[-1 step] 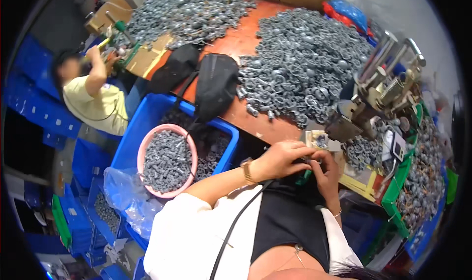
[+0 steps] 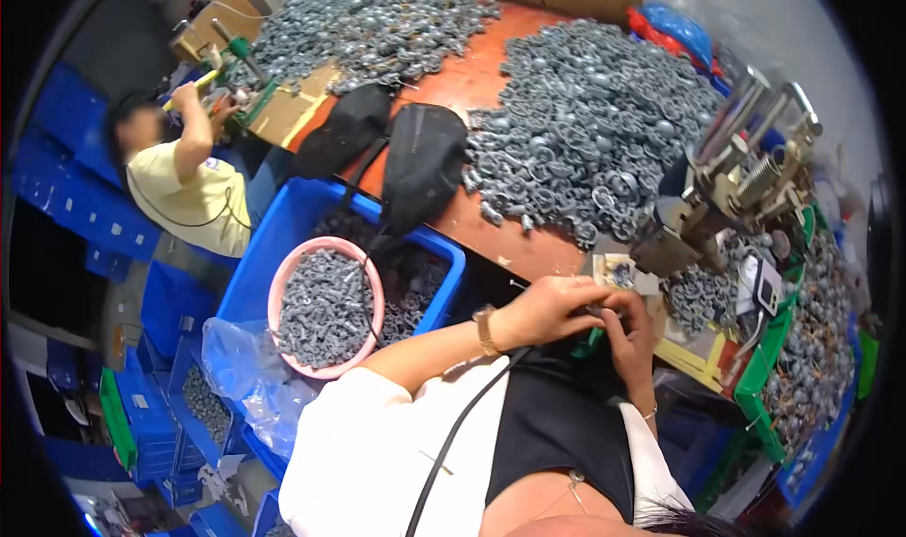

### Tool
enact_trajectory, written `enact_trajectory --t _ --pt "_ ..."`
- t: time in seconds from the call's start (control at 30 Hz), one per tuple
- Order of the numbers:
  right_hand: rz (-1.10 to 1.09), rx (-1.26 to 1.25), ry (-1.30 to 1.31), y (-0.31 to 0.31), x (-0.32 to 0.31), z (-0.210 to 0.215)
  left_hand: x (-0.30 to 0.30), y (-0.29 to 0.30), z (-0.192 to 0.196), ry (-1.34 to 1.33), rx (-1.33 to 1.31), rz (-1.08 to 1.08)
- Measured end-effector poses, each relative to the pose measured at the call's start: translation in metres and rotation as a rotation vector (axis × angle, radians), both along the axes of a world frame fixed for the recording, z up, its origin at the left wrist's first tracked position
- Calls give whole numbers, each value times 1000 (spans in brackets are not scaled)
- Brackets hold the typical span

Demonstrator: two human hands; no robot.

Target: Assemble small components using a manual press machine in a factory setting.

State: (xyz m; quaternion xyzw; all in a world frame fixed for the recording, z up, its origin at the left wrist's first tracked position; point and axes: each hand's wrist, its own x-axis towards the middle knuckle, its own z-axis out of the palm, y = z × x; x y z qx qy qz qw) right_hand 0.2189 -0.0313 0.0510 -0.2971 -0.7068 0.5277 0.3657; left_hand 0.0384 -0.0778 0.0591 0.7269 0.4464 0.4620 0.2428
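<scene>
My left hand (image 2: 552, 309) and my right hand (image 2: 629, 334) meet at the table's front edge, fingertips pinched together around a small grey part (image 2: 595, 310). The fingers mostly cover this part, so its shape cannot be made out. Just below them a green piece (image 2: 588, 344) shows, partly hidden by the left hand. Beyond the fingers stands a metal hand press (image 2: 703, 211) with rods and a spring. Small grey parts (image 2: 698, 293) lie heaped beside its base.
Two big heaps of grey parts (image 2: 595, 122) cover the orange table (image 2: 472, 230). At left, a pink basin (image 2: 377, 301) of grey fittings sits in a blue crate (image 2: 453, 282). A black bag (image 2: 420, 164) lies between. A co-worker (image 2: 184, 178) works at far left. Green-edged trays (image 2: 755, 400) stand right.
The whole view has shifted slightly. My hands stay at the same spot by the press, fingertips still together, with only a small movement of the fingers.
</scene>
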Motion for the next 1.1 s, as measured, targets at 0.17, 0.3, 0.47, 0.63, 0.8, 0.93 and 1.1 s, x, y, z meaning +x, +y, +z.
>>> enact_trajectory --t 0.17,0.3,0.47,0.63,0.8,0.93,1.1 --pt "-28 -231 120 -6 4 2 6 -3 1 -307 -95 -37" --pt "-88 -193 120 -12 -9 5 -8 0 -5 -227 -121 -54" --pt "-160 -191 26 -12 -12 -4 -12 -7 -10 -356 -281 -67" --pt "-176 -188 -31 2 -24 -16 -20 3 -25 -346 -232 31" --pt "-153 -160 -243 9 -14 -13 -18 9 -33 -157 -85 146" --pt "-276 138 -297 21 3 -43 -2 25 -46 -112 -77 165" --pt "-311 507 -293 66 10 -57 20 68 -70 -35 -5 303"
